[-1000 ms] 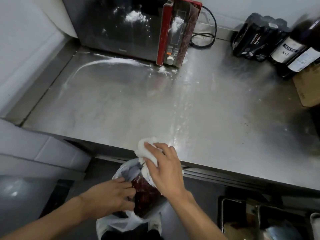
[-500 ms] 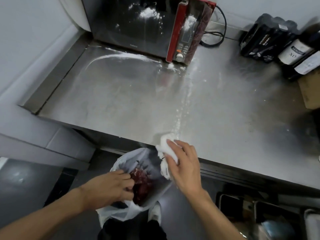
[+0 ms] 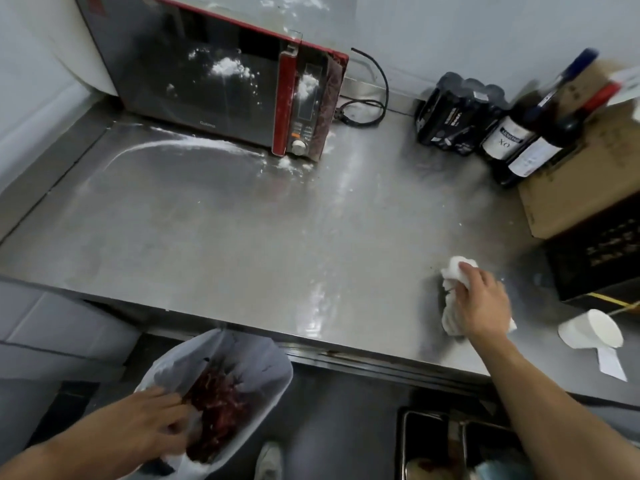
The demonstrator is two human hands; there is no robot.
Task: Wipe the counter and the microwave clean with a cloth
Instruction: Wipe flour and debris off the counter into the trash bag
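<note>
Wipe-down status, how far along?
Done: the counter looks mostly powder-free in the middle. In hand: the right hand grips the cloth on its right side; the left hand holds the bag below the edge. Left: the powder streak before the microwave, plus powder on its door.

The bench point(image 3: 242, 237) is brushed steel, smooth and dully glossy, with bright streaks of glare down the middle and a film of matt white powder point(image 3: 180, 143) toward the upper left. The microwave point(image 3: 207, 84) has a glossy black glass door, shiny red trim and a smooth plastic control panel, all flecked with the same powder. The cloth point(image 3: 453, 271) at right is soft, crumpled white fabric, the bag point(image 3: 263, 368) at the bottom is thin translucent plastic film, the box point(image 3: 581, 188) is matt brown cardboard, and the bottles point(image 3: 512, 136) are dark glossy glass with paper labels.
</note>
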